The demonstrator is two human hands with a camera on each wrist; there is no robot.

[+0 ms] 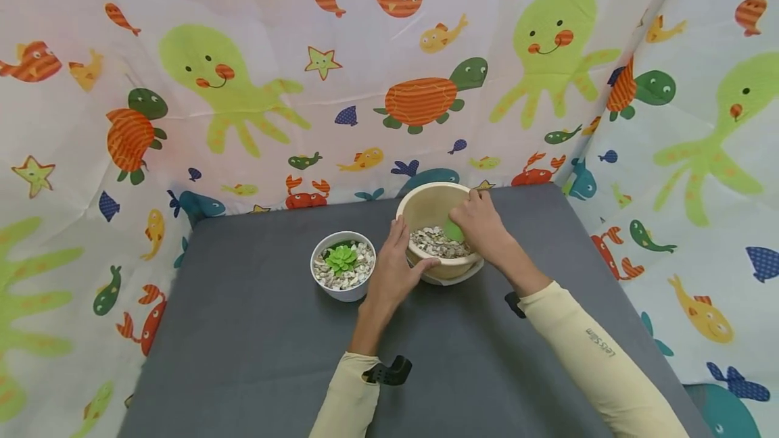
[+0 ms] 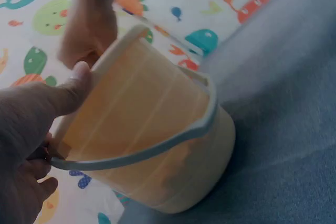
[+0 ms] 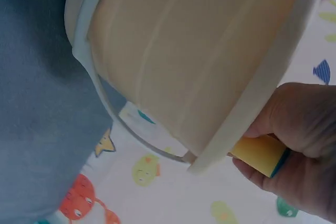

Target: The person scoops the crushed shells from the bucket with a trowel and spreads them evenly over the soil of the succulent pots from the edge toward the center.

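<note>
A cream bucket [image 1: 426, 207] with a pale grey handle [image 2: 157, 150] stands near the back of the table, whitish pebbles [image 1: 433, 242] inside it. My left hand [image 1: 392, 269] grips its near-left rim, thumb apart from the fingers along the edge. Over the far-right rim, my right hand [image 1: 481, 225] holds a small toy shovel by its yellow handle [image 3: 260, 155], which has a blue end. The shovel's green blade [image 1: 452, 230] is down at the pebbles, its tip partly hidden. Left of the bucket is a white pot [image 1: 343, 294] holding a green succulent [image 1: 341, 259] among pebbles.
A dark grey cloth [image 1: 255, 330] covers the table. Behind it and at both sides hangs a white curtain [image 1: 359, 26] printed with sea animals. The bucket's handle hangs down on its near side. Dark straps sit on both wrists.
</note>
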